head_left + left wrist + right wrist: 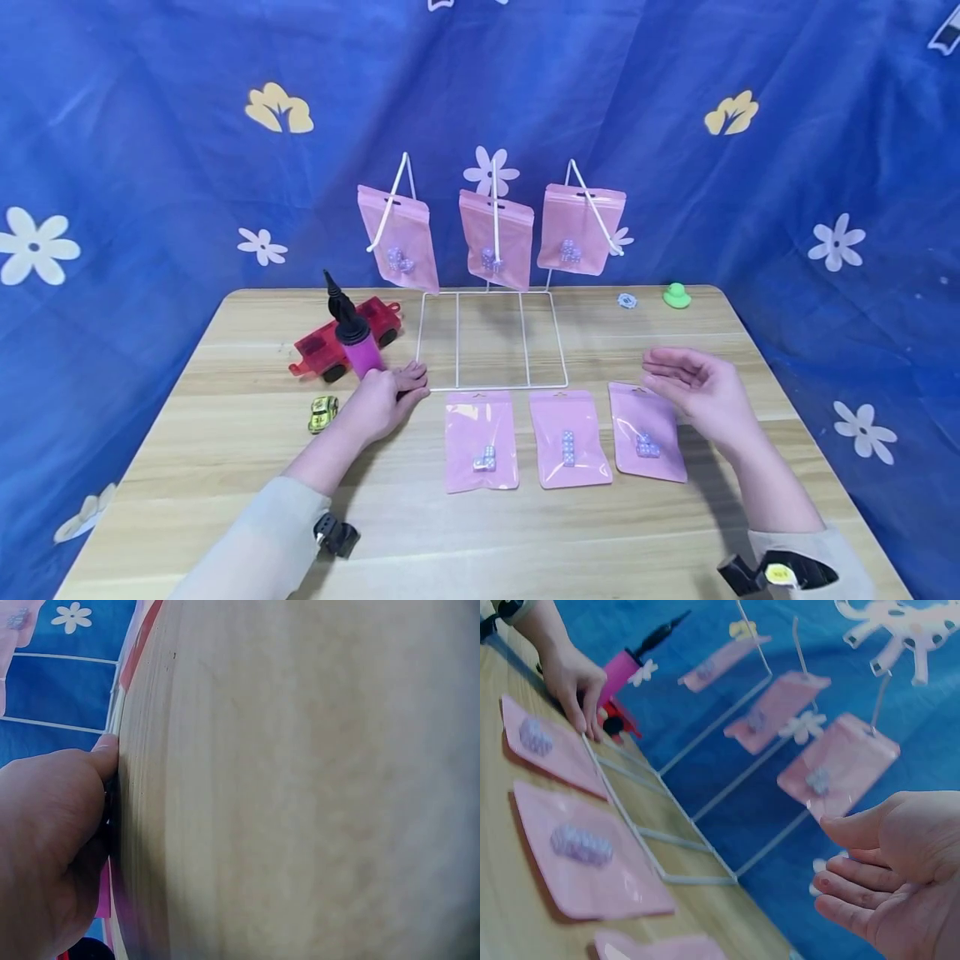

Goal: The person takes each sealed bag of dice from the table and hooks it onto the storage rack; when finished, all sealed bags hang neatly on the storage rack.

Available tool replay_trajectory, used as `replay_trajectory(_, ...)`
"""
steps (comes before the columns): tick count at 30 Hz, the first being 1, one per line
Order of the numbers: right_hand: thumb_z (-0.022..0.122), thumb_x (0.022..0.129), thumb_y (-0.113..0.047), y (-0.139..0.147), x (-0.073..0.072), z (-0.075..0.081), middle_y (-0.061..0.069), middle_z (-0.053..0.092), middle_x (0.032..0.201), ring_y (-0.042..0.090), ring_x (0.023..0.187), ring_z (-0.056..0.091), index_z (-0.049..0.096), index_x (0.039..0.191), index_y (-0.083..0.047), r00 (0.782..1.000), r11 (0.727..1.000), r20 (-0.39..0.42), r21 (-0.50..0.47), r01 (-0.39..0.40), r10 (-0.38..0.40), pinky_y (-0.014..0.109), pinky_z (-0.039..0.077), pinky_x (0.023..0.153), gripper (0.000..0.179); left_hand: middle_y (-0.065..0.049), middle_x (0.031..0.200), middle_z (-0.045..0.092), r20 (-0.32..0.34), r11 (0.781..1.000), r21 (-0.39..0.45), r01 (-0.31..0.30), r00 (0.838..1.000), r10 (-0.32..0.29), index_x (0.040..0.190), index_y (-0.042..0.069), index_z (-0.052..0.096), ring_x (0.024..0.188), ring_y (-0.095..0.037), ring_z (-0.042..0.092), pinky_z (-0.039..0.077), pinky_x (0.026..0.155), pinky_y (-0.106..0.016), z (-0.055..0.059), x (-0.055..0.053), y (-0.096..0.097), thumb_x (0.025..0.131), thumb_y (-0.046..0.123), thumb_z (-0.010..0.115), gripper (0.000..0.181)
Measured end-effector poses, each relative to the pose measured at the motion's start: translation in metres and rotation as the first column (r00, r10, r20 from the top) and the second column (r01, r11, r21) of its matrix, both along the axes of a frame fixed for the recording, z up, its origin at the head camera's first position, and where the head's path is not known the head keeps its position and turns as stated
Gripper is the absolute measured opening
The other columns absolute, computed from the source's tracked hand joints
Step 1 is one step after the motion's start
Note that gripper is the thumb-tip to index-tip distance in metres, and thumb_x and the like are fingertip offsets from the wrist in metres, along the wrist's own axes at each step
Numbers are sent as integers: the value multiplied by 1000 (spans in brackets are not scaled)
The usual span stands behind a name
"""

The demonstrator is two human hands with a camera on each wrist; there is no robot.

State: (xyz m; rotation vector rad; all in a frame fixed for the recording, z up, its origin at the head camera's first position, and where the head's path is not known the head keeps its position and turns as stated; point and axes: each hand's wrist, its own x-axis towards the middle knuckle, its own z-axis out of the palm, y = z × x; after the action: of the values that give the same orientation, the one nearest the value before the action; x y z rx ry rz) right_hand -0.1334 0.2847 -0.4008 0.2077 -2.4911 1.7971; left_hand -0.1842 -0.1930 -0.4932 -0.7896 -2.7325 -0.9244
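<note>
We count three glossy pink plastic pouches [592,433] lying near, lengthwise near-to-far, slot-ends pointing far; three more hang from one white wire rack [457,340]. The left hand [387,400] pinches its near-left corner; the right hand [697,396], loosely open, holds nothing.

Head view: high on the near side, facing forward and down across the table [465,542] to the blue curtain [187,133]. Left wrist view: tilted, table close up. Right wrist view: low, slanting leftward over the wire rack [699,880], shared with the head view.
</note>
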Motion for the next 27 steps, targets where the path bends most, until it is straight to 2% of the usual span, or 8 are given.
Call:
replay_trajectory(8, 81, 94, -6, 29, 13, -26, 35, 67, 126, 5, 102, 72, 61, 134, 16, 992, 992, 98, 110, 68, -79, 18, 60, 83, 49, -22, 130, 69, 5, 1000, -7, -12, 1000, 12, 120, -6, 76, 128, -36, 63, 50, 108, -51, 1, 1, 0, 97, 9, 79, 28)
replay_trajectory(12, 82, 94, -11, 41, 21, -43, 33, 69, 125, 3, 98, 71, 60, 134, 17, 980, 979, 155, 176, 100, -128, 18, 60, 82, 53, -22, 128, 70, 8, 1000, 2, -7, 1000, 7, 117, -5, 78, 127, -36, 64, 50, 107, -50, 1, 2, 2, 96, 9, 80, 26)
replay_trajectory(17, 83, 92, -7, 49, 29, -58, 29, 72, 116, 7, 91, 71, 60, 130, 19, 963, 963, 208, 241, 121, -173, 19, 60, 76, 51, -23, 127, 70, -2, 1000, 1, -3, 1000, 3, 117, -5, 78, 126, -37, 64, 51, 106, -51, 0, 4, 3, 95, 8, 80, 25)
replay_trajectory(21, 88, 87, -10, 48, 33, -63, 22, 74, 107, 11, 86, 71, 62, 125, 20, 951, 948, 234, 291, 128, -201, 21, 60, 70, 54, -21, 130, 69, -3, 1000, -2, -10, 1000, 10, 120, -5, 77, 126, -36, 65, 51, 106, -51, -1, 4, 3, 95, 9, 80, 29)
replay_trajectory(27, 94, 81, -15, 39, 31, -67, 15, 74, 98, 14, 82, 69, 64, 119, 17, 922, 940, 291, 296, 167, -255, 24, 60, 66, 58, -21, 130, 70, -22, 1000, -7, -19, 1000, 18, 121, -6, 76, 126, -37, 65, 52, 105, -53, -2, 5, 0, 95, 9, 81, 30)
